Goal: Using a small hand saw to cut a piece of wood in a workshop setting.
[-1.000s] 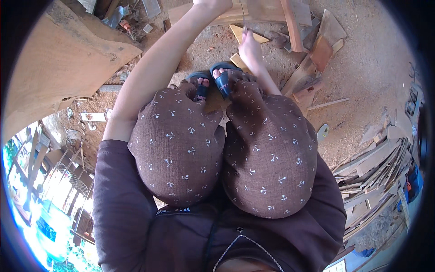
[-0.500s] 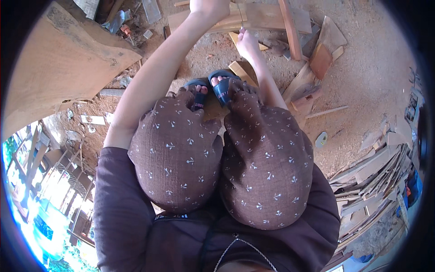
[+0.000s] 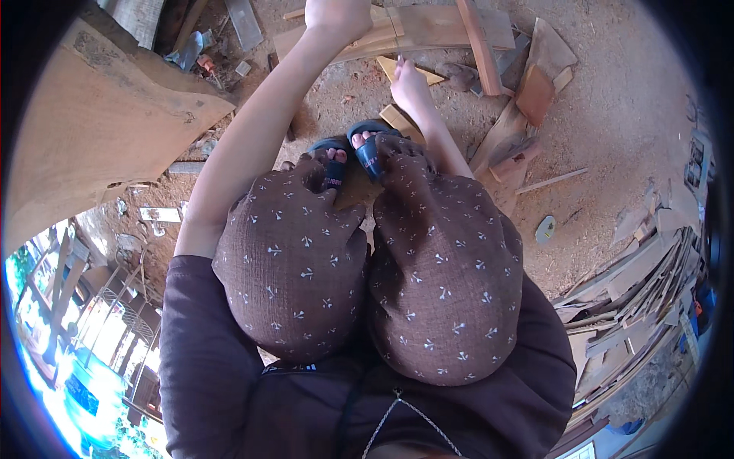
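Note:
A pale wooden plank lies across the ground in front of my feet, with a thin dark line running across its width. My left hand rests over the plank's left part; the picture's top edge cuts it off and its fingers do not show. On the near side of the plank, just below the line, my right hand is closed, thumb and fingers pinched together. A small dark tip shows at its fingertips, too small to name. Beside those fingers lies a yellowish triangular offcut.
A reddish wooden bar crosses the plank's right part. More offcuts lie to the right. A large wooden slab stands at the left. Stacked thin boards fill the far right. My sandalled feet are close below the plank.
My right hand has drawn back slightly toward me, away from the plank's near edge. My left hand stays over the plank. The whole view has shifted a little.

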Tool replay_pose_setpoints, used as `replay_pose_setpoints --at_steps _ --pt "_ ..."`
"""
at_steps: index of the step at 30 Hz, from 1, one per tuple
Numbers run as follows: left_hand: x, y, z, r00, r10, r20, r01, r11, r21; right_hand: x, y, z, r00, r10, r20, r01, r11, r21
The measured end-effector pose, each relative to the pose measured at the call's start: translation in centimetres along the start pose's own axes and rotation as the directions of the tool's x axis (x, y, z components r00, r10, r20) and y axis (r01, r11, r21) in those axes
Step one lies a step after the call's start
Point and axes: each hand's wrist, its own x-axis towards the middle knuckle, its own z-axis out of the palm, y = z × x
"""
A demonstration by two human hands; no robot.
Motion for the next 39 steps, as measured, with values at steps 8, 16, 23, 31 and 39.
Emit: replay_pose_setpoints --at_steps 8,16,23,31,39 --pt "-0.2 -1.2 1.4 1.0 -0.005 -0.025 0.005 1.0 -0.002 -6.1 1.6 0.7 0.996 0.087 0.002 -0.086 0.991 -0.103" --pt "-0.1 -0.3 0.6 0.999 0.022 -0.043 -0.023 1.0 -0.021 -2.4 0.6 -0.5 0.998 0.061 0.003 -0.06 0.997 -0.04" --pt "0.2 -1.2 1.9 0.994 0.047 -0.101 -0.049 0.999 -0.018 -6.7 3.9 1.1 1.0 0.005 0.003 -0.005 0.997 -0.079" --pt "-0.3 -0.4 0.3 0.998 0.048 -0.027 -0.049 0.999 -0.018 -3.0 0.7 -0.2 0.996 0.081 0.027 -0.078 0.994 -0.082" --pt "0.3 -0.6 1.2 0.998 0.026 -0.055 -0.028 0.999 -0.031 -6.9 4.1 0.1 1.0 -0.01 0.02 0.013 0.986 -0.163"
